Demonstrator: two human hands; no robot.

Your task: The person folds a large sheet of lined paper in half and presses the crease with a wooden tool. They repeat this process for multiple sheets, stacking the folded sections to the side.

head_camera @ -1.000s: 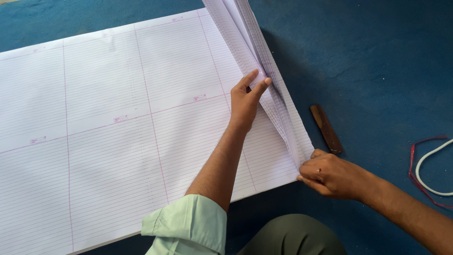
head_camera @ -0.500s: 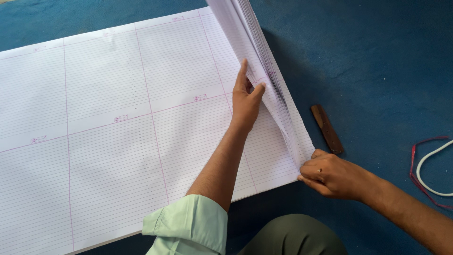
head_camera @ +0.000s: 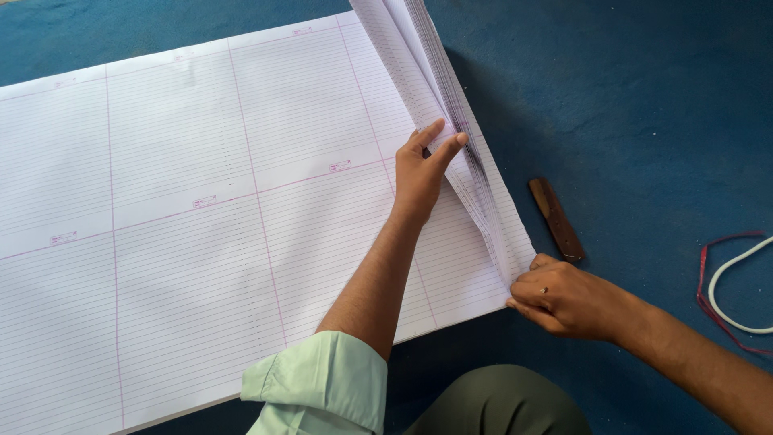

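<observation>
A large stack of ruled sheets (head_camera: pixel 201 217) lies flat on the blue floor (head_camera: pixel 644 97). The left hand (head_camera: pixel 423 165) presses open on the lifted sheets (head_camera: pixel 427 89), its grip holding nothing. The right hand (head_camera: pixel 564 298) pinches closed the lower corner of the lifted sheets. A brown wooden stick (head_camera: pixel 555 217) lies just above this grip.

Left hand (head_camera: pixel 419 169) presses flat on the large ruled sheets (head_camera: pixel 201 209), fingertips against the lifted, fanned sheet edges (head_camera: pixel 451 105). Right hand (head_camera: pixel 564 298) pinches their lower corner. Brown wooden strip (head_camera: pixel 555 217) lies just beside, on blue floor (head_camera: pixel 628 97).
</observation>
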